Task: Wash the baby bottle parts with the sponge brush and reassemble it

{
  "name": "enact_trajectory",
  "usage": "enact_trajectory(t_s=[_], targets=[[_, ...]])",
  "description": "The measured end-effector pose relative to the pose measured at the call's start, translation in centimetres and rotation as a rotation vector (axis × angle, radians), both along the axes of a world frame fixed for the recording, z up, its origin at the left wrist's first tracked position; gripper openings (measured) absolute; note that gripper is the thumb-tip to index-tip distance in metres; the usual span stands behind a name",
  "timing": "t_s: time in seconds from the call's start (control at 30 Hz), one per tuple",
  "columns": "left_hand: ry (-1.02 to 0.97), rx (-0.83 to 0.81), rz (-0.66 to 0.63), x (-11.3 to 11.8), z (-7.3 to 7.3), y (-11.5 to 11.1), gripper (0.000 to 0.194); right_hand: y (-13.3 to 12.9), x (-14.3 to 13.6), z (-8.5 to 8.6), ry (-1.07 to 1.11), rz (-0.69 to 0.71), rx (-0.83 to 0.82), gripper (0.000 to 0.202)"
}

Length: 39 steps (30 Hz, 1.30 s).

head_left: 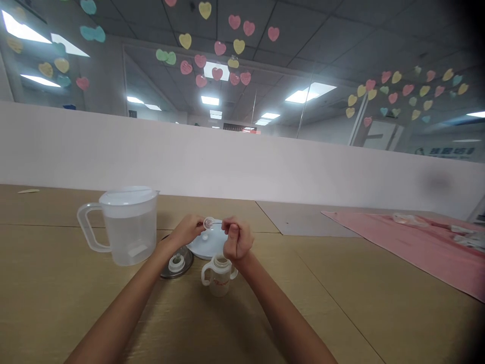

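Observation:
My left hand (188, 229) pinches a small clear round piece (208, 223) by its left edge. My right hand (238, 237) is closed on a thin dark stick (216, 223) whose tip reaches the round piece. Both hands are raised over a pale blue-white plate (206, 247). Just below them stands an open two-handled baby bottle (220, 278) with red lettering. Left of the bottle, a white ring-shaped cap (176, 263) rests on a dark metallic round tray (185, 273), partly behind my left forearm.
A large translucent lidded pitcher (131, 227) stands to the left, its handle pointing left. A pink cloth (409, 247) with plastic packets lies at the far right, beside a grey sheet (303, 220). The white partition (197, 162) rises behind the table.

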State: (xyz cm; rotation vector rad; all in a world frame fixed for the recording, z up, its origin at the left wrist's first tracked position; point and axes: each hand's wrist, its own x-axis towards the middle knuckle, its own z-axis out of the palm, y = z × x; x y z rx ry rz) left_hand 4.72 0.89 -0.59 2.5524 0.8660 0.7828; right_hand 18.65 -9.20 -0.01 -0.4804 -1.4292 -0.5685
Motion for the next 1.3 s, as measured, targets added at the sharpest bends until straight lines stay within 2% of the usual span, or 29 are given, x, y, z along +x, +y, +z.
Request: enact_trajectory(t_s=[0.57,0.87,1.3], targets=[[0.017,0.029,0.024,0.0,0.3,-0.6,0.03,0.3,0.1,0.3,-0.002,0.013,0.036,0.016],[0.021,0.032,0.028,-0.1,0.7,-0.9,0.031,-0.2,-0.2,0.3,0.005,0.012,0.001,0.017],[0.002,0.031,0.03,-0.2,1.0,-1.2,0.03,-0.2,0.0,0.3,-0.049,0.109,0.055,0.017]])
